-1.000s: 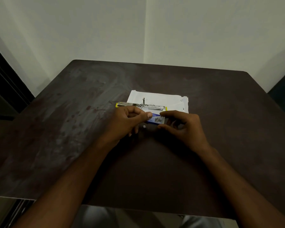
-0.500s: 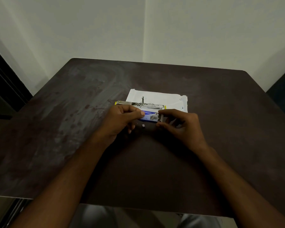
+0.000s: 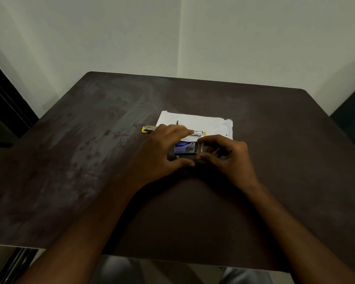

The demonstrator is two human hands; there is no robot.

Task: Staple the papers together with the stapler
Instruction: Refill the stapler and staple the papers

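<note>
Item: stapling, early stage; papers (image 3: 205, 124) lie mid-table, no staple visible in them; stapler (image 3: 149, 129) rests across their near edge, yellow tip overhanging left, apparently opened for loading; box (image 3: 184, 147) of staples just in front; left hand (image 3: 162, 148) spread over box and stapler, grip cannot be told; right hand (image 3: 228, 156) pinches the box's right end between thumb and forefinger; remaining, by judgement: load, close, align sheets, press; table (image 3: 70, 160) edges well apart from the work, open room left, right and beyond

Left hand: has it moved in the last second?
Yes: the left hand has spread open, its fingers reaching farther out over the stapler on the papers.
</note>
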